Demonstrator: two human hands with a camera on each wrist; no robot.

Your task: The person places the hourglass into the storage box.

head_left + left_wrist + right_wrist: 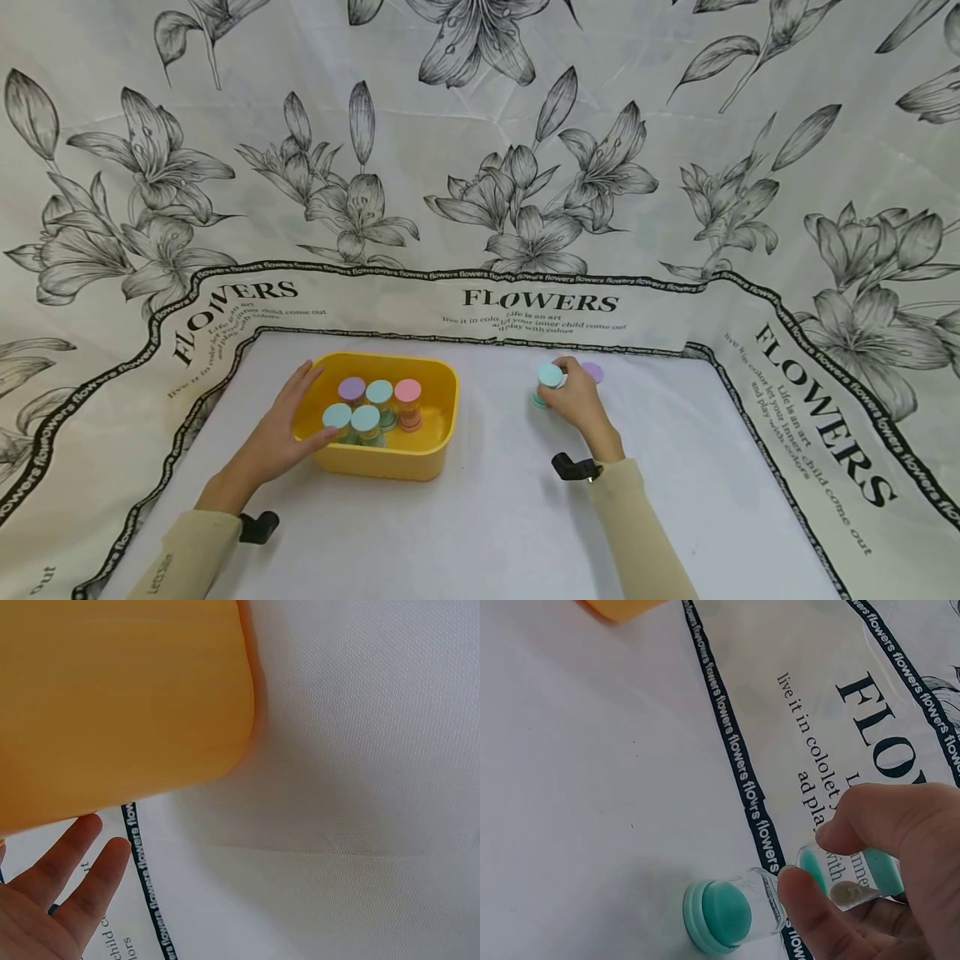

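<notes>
My right hand (581,400) pinches a small clear cylinder (836,877) with teal ends, perhaps a sand timer. Just below it, a similar teal-ended clear cylinder (731,911) stands on the table; whether the two touch I cannot tell. A purple round top (592,372) shows behind the hand, the rest hidden. At the left end of a yellow tub (390,463), my left hand (273,437) spreads with straight fingers along the outer wall and its thumb over the near rim. Inside the tub stand several such cylinders, teal, purple and one pink (408,404).
White cloth covers the table (495,533). A printed flower cloth (480,175) rises behind it and at both sides, edged with dark lettered bands. Each wrist carries a black camera mount (576,467).
</notes>
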